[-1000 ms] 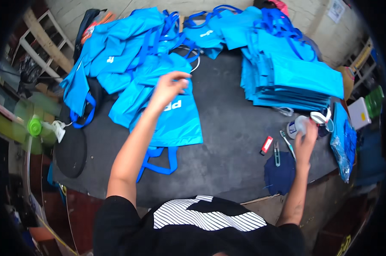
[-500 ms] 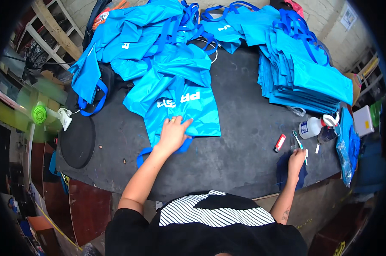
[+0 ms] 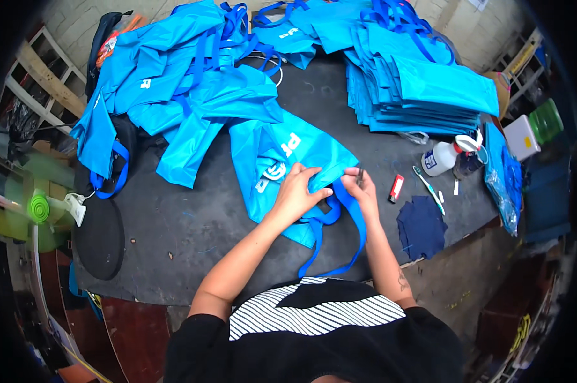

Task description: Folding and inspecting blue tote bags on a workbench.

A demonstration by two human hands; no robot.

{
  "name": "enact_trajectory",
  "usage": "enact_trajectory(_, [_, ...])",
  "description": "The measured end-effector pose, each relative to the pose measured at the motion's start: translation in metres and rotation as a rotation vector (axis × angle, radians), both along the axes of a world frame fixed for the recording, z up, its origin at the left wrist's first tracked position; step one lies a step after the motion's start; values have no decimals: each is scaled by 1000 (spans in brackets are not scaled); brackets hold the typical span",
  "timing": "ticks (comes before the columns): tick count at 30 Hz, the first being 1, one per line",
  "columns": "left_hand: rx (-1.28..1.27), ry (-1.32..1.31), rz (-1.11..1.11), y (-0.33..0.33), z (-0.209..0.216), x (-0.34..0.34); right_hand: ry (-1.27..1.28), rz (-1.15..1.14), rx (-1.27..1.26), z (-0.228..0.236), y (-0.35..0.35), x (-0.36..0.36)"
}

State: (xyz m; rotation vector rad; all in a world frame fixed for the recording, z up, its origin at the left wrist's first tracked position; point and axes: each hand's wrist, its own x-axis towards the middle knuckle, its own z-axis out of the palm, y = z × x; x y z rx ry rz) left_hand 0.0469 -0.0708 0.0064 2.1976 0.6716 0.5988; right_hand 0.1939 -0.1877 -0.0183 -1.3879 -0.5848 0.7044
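Perhaps snips (image 3: 360, 177) in right hand (image 3: 366, 195), blue bag (image 3: 275, 150)

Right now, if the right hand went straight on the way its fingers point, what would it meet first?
Probably the front blue bag, whose edge is right by the right hand; depth is unclear.

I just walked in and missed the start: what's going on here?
A person has their left hand on a bright blue bag. Their right hand, holding a small dark item, is at the bag's corner. A blue strap loops toward the person. More blue bags lie heaped left; a folded stack sits right.
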Motion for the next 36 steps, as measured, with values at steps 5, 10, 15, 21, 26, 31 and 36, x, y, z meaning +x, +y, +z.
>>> enact_trajectory(5, [-350,-187,90,9,3,1,328,126,-13,-6,7,-1])
enact_trajectory(10, [105,-31,42,12,23,5,631,114,492,-2,22,20])
enact_trajectory(15, [191,-11,30,2,5,33,478,220,374,27,44,28])
enact_trajectory(21, [-448,-345,73,32,10,36,142,-377,270,5,34,23])
enact_trajectory(26, [-471,-497,-54,48,11,38,426,4,260,19,34,5])
enact_trajectory(31, [-295,-384,-23,27,42,36,382,144,169,47,47,7])
enact_trajectory(36, [-281,-624,175,61,38,20,415,-62,338,48,29,47])
